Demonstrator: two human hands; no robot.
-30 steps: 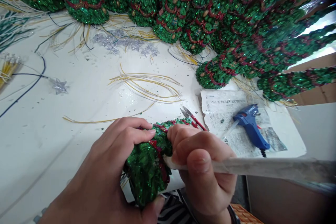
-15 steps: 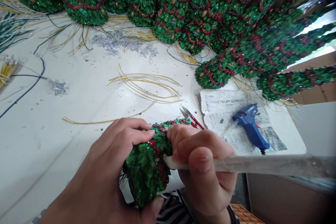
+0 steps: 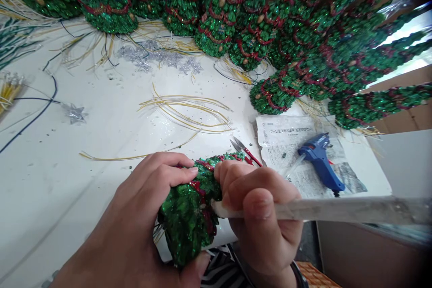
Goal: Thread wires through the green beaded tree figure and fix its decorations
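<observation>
A small green glittery Christmas tree figure point(image 3: 187, 222) with red garland lies tilted near the table's front edge. My left hand point(image 3: 145, 207) wraps round its near end, fingers on top and thumb below. Between the thumb and fingers of my right hand point(image 3: 259, 207) is a long whitish stick-like tool point(image 3: 351, 210), its kind unclear. The tool's near end meets the tree's side by the red garland, and whether it touches is hard to tell. My right fingertips rest close against the tree's far part.
Glittery Christmas trees point(image 3: 216, 22) stand along the back and right. Yellow wires point(image 3: 192, 114) and clear plastic stars point(image 3: 74, 113) lie on the white table point(image 3: 111, 135). Red-handled snips point(image 3: 248, 150) lie beyond my right hand. A blue glue gun point(image 3: 320, 162) rests on newspaper point(image 3: 276, 135).
Both hands keep the same hold on the tree and the tool. The view has shifted very slightly; nothing on the table has visibly moved.
</observation>
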